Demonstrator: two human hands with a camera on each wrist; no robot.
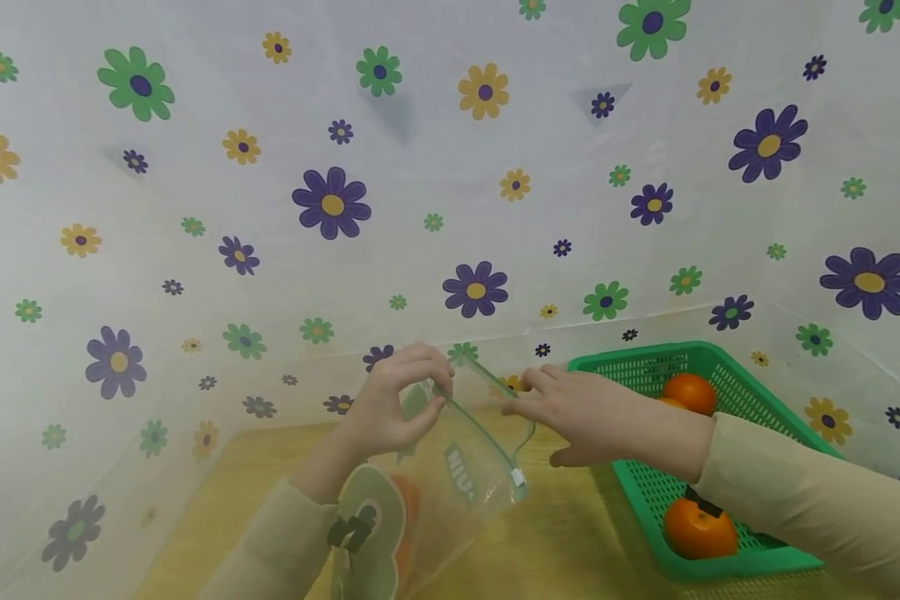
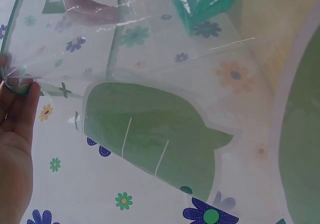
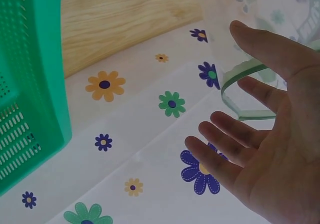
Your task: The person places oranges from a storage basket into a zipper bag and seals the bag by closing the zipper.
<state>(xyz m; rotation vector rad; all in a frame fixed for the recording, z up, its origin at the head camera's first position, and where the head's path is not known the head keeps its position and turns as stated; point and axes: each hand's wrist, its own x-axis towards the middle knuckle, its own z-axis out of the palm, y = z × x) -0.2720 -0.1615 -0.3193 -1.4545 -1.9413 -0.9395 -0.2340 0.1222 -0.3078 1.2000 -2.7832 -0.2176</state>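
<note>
both hands meet above the near edge of the wooden table. left hand pinches the green-trimmed rim of a clear plastic zip bag between thumb and curled fingers, holding its mouth up; the bag hangs down toward the person, printed with green shapes, with something orange showing through it. right hand is spread, fingers straight and relaxed, fingertips at the far side of the bag's open rim, gripping nothing. just right of the hands sits a green mesh basket on the table, with oranges inside. behind everything hangs a white sheet with flowers, covering the back wall.
</note>
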